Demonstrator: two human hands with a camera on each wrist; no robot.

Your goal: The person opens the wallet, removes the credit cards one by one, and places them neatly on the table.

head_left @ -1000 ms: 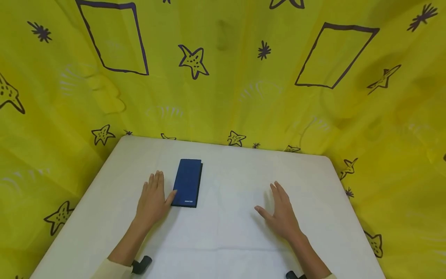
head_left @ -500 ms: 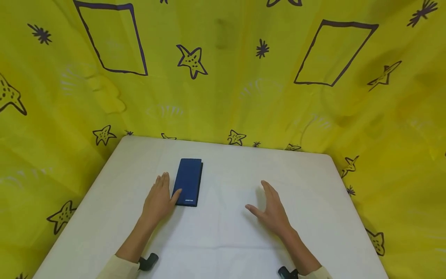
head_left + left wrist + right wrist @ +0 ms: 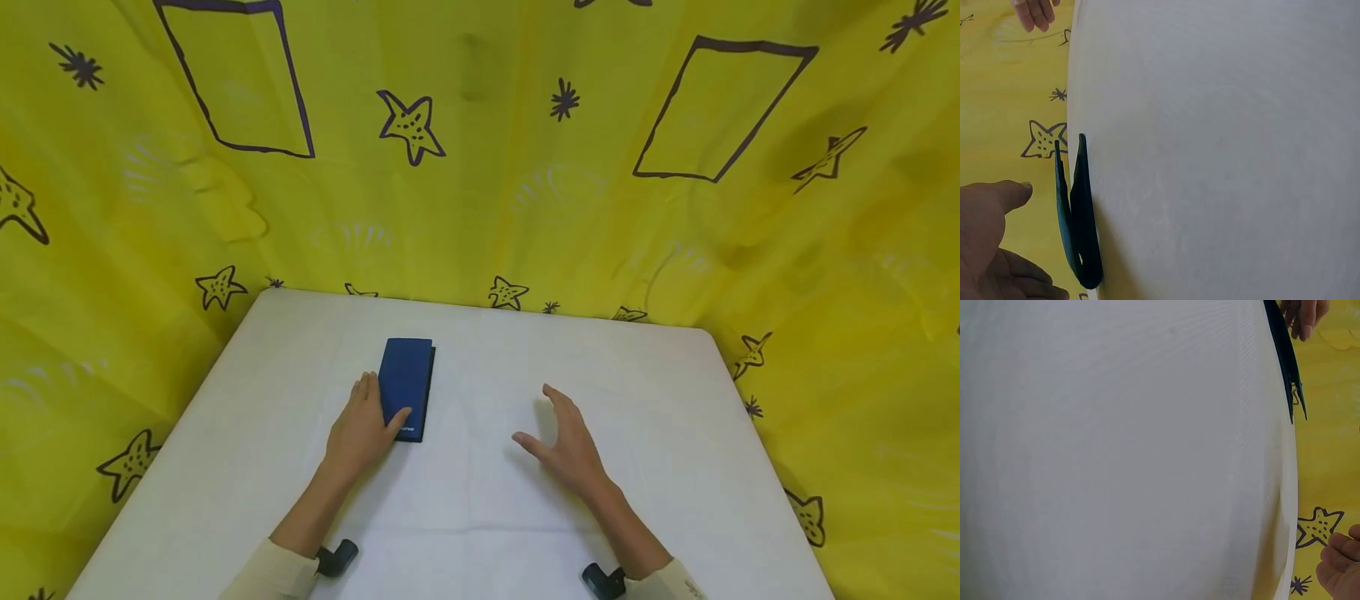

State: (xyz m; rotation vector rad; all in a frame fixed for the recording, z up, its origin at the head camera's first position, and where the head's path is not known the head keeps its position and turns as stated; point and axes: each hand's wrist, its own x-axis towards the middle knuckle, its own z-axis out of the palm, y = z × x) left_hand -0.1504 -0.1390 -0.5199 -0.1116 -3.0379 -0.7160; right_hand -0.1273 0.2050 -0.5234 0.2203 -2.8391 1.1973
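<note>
A dark blue long wallet [image 3: 406, 375] lies left of the middle of the white table, small pale lettering near its front edge. Seen from the side in the left wrist view, the folded wallet [image 3: 1087, 231] has its two halves slightly parted. My left hand [image 3: 358, 435] is at the wallet's left side, fingers straight, the thumb over its near left corner. A gap shows between that thumb and the wallet in the left wrist view. To the right, my right hand [image 3: 573, 454] hovers over the table apart from the wallet, thumb spread from the fingers, holding nothing.
The white table [image 3: 480, 492] has its far edge against a yellow curtain [image 3: 480, 192] printed with starfish and frames. A dark device [image 3: 337, 558] sits at the left wrist and another dark device [image 3: 603, 581] at the right.
My left hand has moved right, its thumb now reaching farther over the wallet. The right hand has come left toward the wallet. The wallet has stayed in place.
</note>
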